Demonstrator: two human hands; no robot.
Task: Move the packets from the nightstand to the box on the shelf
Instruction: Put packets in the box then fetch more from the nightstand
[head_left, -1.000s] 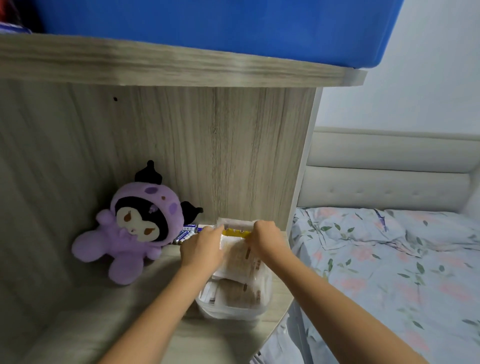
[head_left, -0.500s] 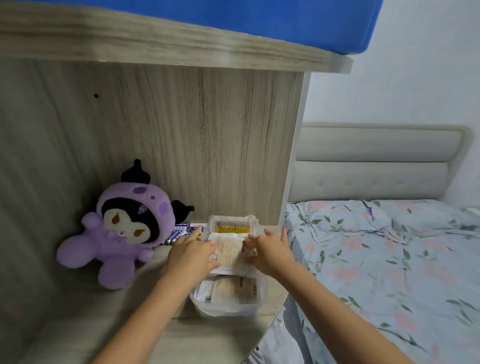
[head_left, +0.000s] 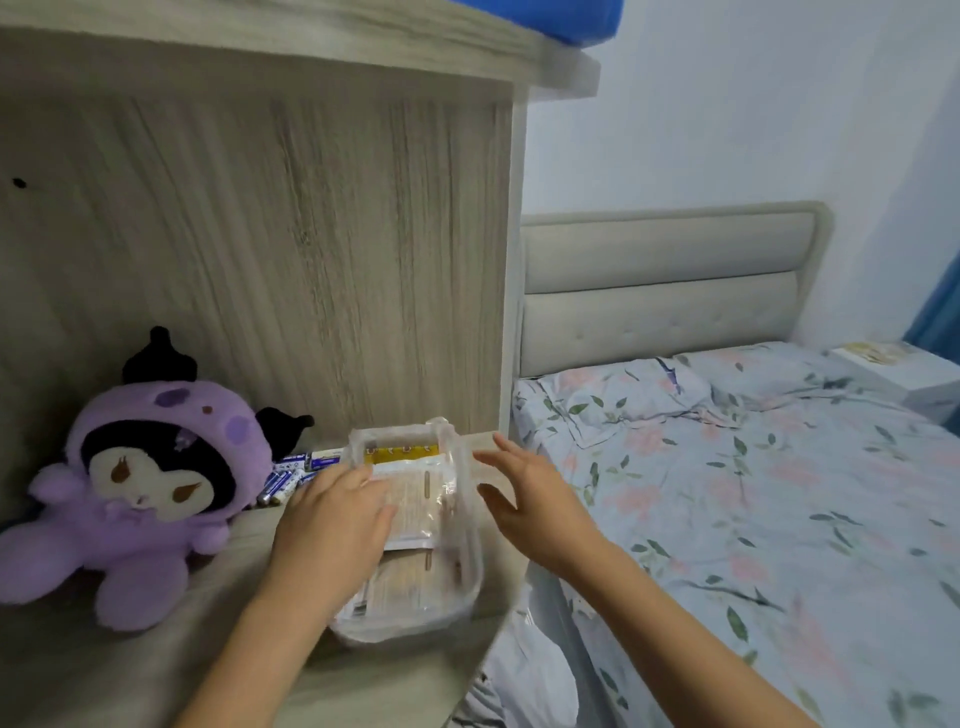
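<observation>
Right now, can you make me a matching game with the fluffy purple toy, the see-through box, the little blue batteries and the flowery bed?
Things:
1. fluffy purple plush toy
2. clear plastic box
3. small blue batteries
4. floral bedsheet

Places:
A. right of the shelf
B. between toy and box
C. far left on the shelf
D. under the left hand, holding packets

Pairs: 1-C, 2-D, 3-B, 4-A

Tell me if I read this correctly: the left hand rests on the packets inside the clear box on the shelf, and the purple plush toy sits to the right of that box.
One thing is wrong. The purple plush toy sits to the left of the clear box, not to the right, as the head view shows. The rest holds: the left hand rests on the packets inside that box on the shelf.
</observation>
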